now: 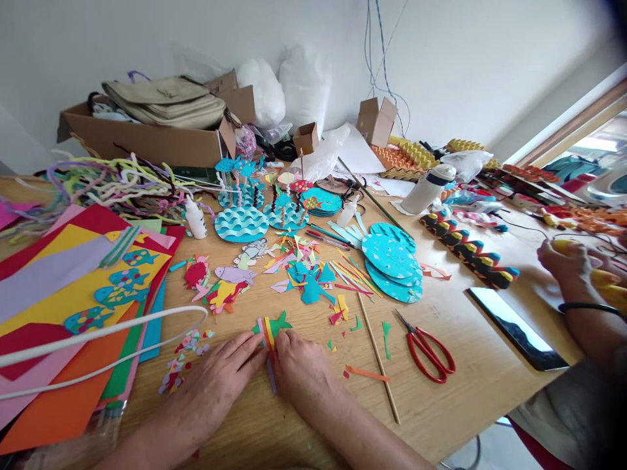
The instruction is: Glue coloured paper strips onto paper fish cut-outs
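A green paper fish (280,322) lies on the table between my hands, with a yellow-orange paper strip (268,333) and a lilac paper strip (272,375) across it. The fingertips of my left hand (223,372) press together on the left edge of the fish and strips. My right hand (306,365) has its fingers curled against the yellow-orange strip and the fish from the right; its fingertips are partly hidden. Beside my left hand lie small paper dots (182,359). To the right are a wooden stick (378,356) and red-handled scissors (427,352).
Coloured paper sheets (73,365) and a white cable (161,316) lie at left. Paper scraps (308,277), blue paper ovals (392,261), glue bottles (196,219) and finished fish stands (242,225) fill the middle. A dark tablet (514,329) and another person's hand (565,261) are at right.
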Tool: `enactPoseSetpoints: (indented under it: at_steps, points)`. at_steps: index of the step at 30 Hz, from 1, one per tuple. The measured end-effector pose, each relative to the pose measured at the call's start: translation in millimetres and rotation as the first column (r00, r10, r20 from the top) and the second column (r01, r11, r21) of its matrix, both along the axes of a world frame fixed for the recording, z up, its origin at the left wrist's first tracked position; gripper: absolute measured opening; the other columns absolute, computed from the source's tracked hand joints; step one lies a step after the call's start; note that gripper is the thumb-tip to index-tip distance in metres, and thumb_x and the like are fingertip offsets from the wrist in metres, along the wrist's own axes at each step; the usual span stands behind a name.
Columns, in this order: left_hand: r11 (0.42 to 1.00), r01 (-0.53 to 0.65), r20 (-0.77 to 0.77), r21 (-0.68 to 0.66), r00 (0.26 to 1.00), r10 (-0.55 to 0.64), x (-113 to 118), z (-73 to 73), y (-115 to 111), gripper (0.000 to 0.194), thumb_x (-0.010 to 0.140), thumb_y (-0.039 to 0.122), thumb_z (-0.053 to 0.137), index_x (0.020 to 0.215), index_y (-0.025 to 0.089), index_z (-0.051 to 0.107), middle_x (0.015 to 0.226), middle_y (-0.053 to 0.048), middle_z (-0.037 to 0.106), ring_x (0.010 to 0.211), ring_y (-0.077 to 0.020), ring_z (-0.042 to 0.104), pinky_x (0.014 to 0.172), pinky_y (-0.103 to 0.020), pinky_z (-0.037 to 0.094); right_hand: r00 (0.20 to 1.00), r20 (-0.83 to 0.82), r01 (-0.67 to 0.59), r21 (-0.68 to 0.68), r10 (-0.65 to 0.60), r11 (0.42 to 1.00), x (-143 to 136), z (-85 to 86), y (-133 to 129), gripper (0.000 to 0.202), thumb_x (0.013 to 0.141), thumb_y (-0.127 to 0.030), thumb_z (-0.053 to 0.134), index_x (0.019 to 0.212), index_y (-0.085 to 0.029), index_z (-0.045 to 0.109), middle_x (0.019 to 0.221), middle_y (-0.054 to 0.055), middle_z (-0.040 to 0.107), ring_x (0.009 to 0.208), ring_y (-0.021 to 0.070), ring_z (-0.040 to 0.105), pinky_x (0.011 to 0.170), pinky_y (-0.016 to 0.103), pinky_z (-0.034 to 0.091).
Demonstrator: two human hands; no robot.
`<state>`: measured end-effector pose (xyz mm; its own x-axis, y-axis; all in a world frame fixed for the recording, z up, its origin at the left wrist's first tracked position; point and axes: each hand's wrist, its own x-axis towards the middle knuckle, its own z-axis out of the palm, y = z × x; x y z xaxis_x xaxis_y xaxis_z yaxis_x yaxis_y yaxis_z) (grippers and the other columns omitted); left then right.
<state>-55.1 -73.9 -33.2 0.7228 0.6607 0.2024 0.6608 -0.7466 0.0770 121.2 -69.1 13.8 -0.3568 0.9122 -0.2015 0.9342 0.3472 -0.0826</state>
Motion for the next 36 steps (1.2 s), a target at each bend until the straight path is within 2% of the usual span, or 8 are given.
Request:
enactPoseSetpoints:
  at_steps: [10,14,18,23,29,32,36]
  points:
    - [1.000,0.007,-0.029,0.002,1.000,-0.007,0.2,4.7,0.7,0.057,0.076,-0.005,0.031,0.125,0.020,0.042,0.126,-0.002,0.050,0.115,-0.0177,0.043,0.092,-0.032,0.044,1.000,-0.014,0.009,0.001,-0.009,1.000,0.9,-1.5,0.3,0.015,0.083,-0.011,0.039,0.085,-0.014,0.054,0.075,0.008,0.062,0.062,0.0200,0.063,0.046,0.024,0.039]
    - [1.000,0.010,-0.033,-0.001,0.999,-0.010,-0.7,5.1,0.4,0.056,0.075,-0.005,0.031,0.126,0.019,0.040,0.128,-0.002,0.048,0.117,-0.0177,0.041,0.092,-0.032,0.043,0.996,-0.043,0.074,-0.036,-0.075,0.997,2.9,2.3,1.8,0.017,0.084,-0.013,0.037,0.085,-0.015,0.054,0.077,0.007,0.063,0.064,0.0202,0.064,0.047,0.024,0.038]
    - [1.000,0.008,-0.019,-0.024,1.000,-0.008,-0.1,6.1,0.8,0.056,0.076,-0.005,0.030,0.125,0.020,0.041,0.128,-0.002,0.048,0.117,-0.0175,0.041,0.093,-0.033,0.043,0.996,-0.060,0.067,-0.074,-0.071,0.995,6.5,9.5,5.9,0.016,0.083,-0.013,0.040,0.087,-0.017,0.055,0.080,0.006,0.064,0.064,0.0192,0.063,0.048,0.024,0.037]
    - [0.996,-0.016,0.017,-0.083,1.000,0.017,0.9,5.4,0.4,0.058,0.079,-0.002,0.031,0.129,0.028,0.035,0.132,0.002,0.044,0.120,-0.0155,0.037,0.095,-0.032,0.040,0.991,-0.131,0.001,-0.055,-0.008,0.998,10.8,12.2,10.4,0.012,0.083,-0.017,0.043,0.086,-0.020,0.054,0.081,0.003,0.064,0.067,0.0169,0.063,0.051,0.022,0.037]
    - [0.999,-0.011,0.020,-0.053,1.000,0.012,2.1,7.9,1.1,0.051,0.081,-0.001,0.031,0.126,0.021,0.041,0.128,-0.001,0.048,0.117,-0.0166,0.041,0.095,-0.032,0.041,0.994,-0.083,-0.078,-0.023,0.075,0.997,8.4,4.5,2.1,0.016,0.083,-0.014,0.041,0.084,-0.018,0.056,0.078,0.004,0.063,0.060,0.0162,0.061,0.048,0.023,0.038]
    - [0.999,-0.003,0.010,-0.041,1.000,0.003,2.6,8.0,1.6,0.050,0.081,0.000,0.031,0.125,0.020,0.042,0.128,-0.002,0.048,0.117,-0.0165,0.041,0.096,-0.032,0.040,0.995,-0.045,-0.091,-0.023,0.089,0.996,6.5,6.6,0.4,0.018,0.084,-0.012,0.040,0.083,-0.017,0.058,0.075,0.005,0.063,0.059,0.0171,0.061,0.047,0.023,0.039]
    - [0.997,-0.008,-0.001,-0.072,1.000,0.008,1.9,5.6,2.0,0.047,0.083,0.004,0.033,0.127,0.021,0.039,0.131,0.000,0.045,0.119,-0.0155,0.037,0.098,-0.031,0.039,0.990,0.015,-0.142,-0.051,0.143,0.989,4.5,12.4,1.6,0.022,0.077,-0.004,0.041,0.084,-0.015,0.058,0.076,0.008,0.063,0.062,0.0192,0.062,0.048,0.024,0.041]
